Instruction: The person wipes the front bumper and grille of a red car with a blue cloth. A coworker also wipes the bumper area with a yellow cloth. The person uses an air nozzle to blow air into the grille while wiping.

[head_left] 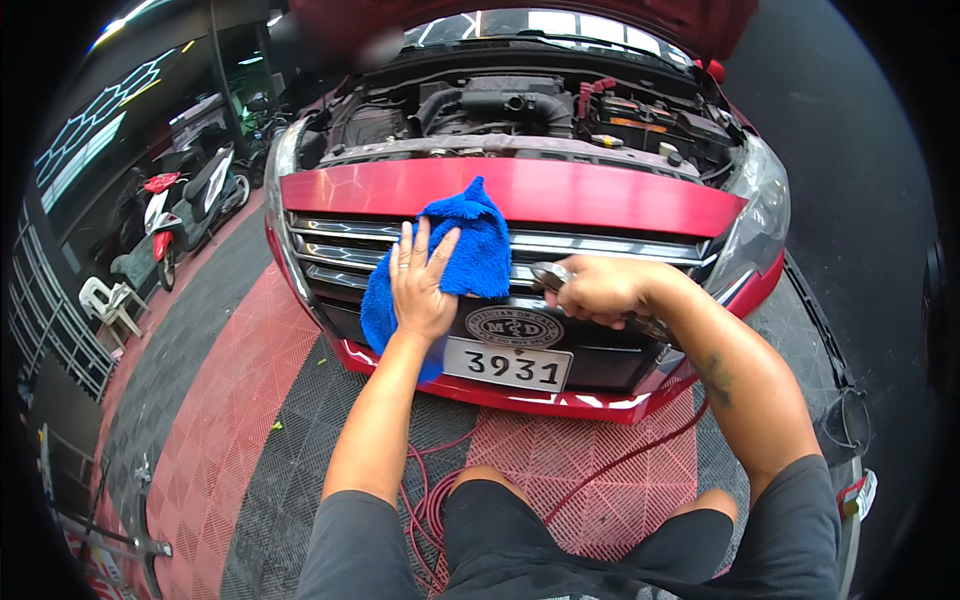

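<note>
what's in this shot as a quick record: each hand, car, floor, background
Left hand: spread flat on a blue cloth against the grille
Right hand: closed around a metallic tool, exact kind unclear
Car: red, hood raised, engine bay exposed
Floor: red and dark tiles, red hose partly coiled
Background: red-and-white scooter, white chair

"What's lost to you from over there?"

"I can't see part of the grille (345, 250) behind the blue cloth (478, 250), which also covers the left end of the number plate (512, 366)."

"And the metal tool (549, 275)?"

"The right hand (605, 287) hides most of it, so I can't tell its kind. I lose the red hose (640, 441) near the right forearm, too."

"Anything cut off?"

"The raised hood (700, 22) leaves my view at the top; a patch (378, 48) beside it is blurred. Details behind the scooter (210, 195) are too small for me."
</note>
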`<state>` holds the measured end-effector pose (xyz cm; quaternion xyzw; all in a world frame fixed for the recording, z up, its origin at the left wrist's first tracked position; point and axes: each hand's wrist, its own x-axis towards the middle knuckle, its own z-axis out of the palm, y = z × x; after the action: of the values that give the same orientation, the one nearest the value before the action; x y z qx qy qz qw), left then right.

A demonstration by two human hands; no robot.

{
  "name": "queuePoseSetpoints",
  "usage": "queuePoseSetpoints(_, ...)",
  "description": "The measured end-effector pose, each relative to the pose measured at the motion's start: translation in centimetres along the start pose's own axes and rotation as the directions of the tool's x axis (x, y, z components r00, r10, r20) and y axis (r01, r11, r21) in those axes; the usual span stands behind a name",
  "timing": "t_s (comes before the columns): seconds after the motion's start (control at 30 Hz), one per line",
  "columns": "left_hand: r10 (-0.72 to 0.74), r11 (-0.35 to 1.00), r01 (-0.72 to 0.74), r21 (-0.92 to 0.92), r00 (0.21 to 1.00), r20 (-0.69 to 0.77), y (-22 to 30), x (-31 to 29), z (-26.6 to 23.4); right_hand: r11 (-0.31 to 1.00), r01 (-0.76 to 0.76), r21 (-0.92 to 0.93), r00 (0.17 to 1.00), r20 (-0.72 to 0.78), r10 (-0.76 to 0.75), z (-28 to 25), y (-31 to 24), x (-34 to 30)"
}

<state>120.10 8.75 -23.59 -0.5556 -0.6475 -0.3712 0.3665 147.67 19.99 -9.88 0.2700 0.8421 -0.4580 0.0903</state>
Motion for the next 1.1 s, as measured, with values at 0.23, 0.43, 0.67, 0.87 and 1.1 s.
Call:
queuePoseSetpoints(0.23, 0.018, 0.996, -0.017, -0.084, 1.000, 0.019, 1.1, -0.8, 0.7, 0.989, 0.036, -0.146, 0.997, -0.059, -0.045, 1.3, -0.1, 2.7)
queuePoseSetpoints(0.43, 0.004, 0.993, -0.006, -0.117, 1.000, -0.012, -0.5, -3.0, 0.1, 0.996, -0.006, -0.087, 0.998, -0.061, 0.001, 0.5, 3.6, 0.5)
queuePoseSetpoints(0.67, -0.237, 0.917, 0.145, -0.372, 0.948, -0.214, 4.7, 0.3, -0.1, 0.999, -0.002, -0.034, 0.981, -0.194, -0.005, 1.1, 7.5, -3.4)
queuePoseSetpoints(0.87, 0.125, 0.951, -0.121, -0.285, 0.992, -0.002, 5.3, -0.8, -0.4, 0.968, 0.250, 0.031, 0.837, -0.509, -0.200, 5.5, 15.2, -6.3)
queuePoseSetpoints(1.1, 0.192, 0.981, -0.191, 0.038, 0.981, -0.014, 12.0, 1.8, -1.9, 0.945, 0.326, -0.008, 0.628, -0.746, -0.222, 12.0, 15.7, -5.1)
